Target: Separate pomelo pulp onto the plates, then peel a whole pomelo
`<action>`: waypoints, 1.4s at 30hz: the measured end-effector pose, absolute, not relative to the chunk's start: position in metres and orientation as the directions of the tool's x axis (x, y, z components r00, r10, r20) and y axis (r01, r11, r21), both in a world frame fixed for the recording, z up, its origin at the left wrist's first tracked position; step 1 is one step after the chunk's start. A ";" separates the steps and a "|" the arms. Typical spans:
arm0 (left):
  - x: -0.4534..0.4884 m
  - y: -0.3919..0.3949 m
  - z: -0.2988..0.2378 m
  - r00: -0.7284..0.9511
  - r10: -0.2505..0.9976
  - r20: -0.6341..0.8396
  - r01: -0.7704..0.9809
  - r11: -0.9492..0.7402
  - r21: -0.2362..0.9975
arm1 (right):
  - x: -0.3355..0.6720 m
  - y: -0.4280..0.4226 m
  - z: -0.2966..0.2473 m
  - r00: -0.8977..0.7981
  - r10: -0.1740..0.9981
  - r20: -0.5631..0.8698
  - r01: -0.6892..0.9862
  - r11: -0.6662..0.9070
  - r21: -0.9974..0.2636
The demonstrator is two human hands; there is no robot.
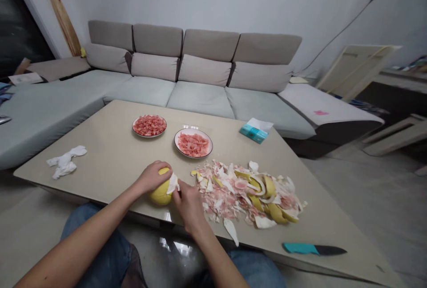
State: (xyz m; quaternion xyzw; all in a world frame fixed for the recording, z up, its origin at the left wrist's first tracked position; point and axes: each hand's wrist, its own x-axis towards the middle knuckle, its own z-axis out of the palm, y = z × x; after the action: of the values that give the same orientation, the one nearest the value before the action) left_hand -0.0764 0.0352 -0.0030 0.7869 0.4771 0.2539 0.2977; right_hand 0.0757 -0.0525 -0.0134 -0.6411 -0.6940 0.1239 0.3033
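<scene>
Beige coffee tbl (100,146) has crumpled tissue (65,163) at 9 o'clock, plate (150,136) w/ red pomelo pulp (149,125) at 11, 2nd pulp plate (208,140) at 12, blue tissue pk (254,133) at 2, pomelo-peel heap (245,190) at 3, teal-handled knife (313,249) approx. 4.

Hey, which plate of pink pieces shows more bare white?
The right-hand plate, nearer the tissue pack; the left plate is filled almost to its edge.

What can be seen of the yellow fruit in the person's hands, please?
The yellow fruit is rounded, with yellow peel and a white patch exposed on its right side, so it looks partly peeled. It is at the near edge of the table; contact with the tabletop is unclear. The left hand grips its top; the right hand is at the white patch.
</scene>
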 end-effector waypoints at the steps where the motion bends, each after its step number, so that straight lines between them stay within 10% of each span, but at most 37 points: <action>1: -0.077 0.036 -0.003 0.420 0.900 0.118 0.595 -0.371 0.713 | 0.078 -0.052 -0.016 0.007 0.960 0.279 0.793 0.164 -0.587; 7: -0.082 0.034 -0.002 0.429 0.894 0.132 0.579 -0.384 0.720 | 0.089 -0.052 -0.019 -0.008 0.968 0.250 0.677 0.190 -0.711; 16: -0.081 0.027 -0.002 0.423 0.888 0.180 0.562 -0.413 0.717 | 0.081 -0.046 -0.016 -0.024 0.967 0.254 0.813 0.167 -0.558; 23: -0.085 0.014 -0.003 0.431 0.871 0.235 0.537 -0.457 0.710 | 0.091 -0.047 -0.022 0.059 0.973 0.224 0.620 0.141 -0.772; 34: -0.096 0.001 -0.006 0.447 0.820 0.356 0.469 -0.554 0.688 | 0.077 -0.049 -0.022 -0.105 0.944 0.314 0.846 0.251 -0.471; 42: -0.109 -0.008 -0.013 0.481 0.778 0.404 0.407 -0.606 0.683 | 0.085 -0.055 -0.020 -0.001 0.948 0.318 0.640 0.245 -0.728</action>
State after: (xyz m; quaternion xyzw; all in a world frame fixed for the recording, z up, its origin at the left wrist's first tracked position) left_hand -0.1085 -0.0084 -0.0135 0.8209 0.3609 0.3596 0.2580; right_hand 0.0846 -0.0547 -0.0202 -0.5832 -0.6807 0.1930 0.3990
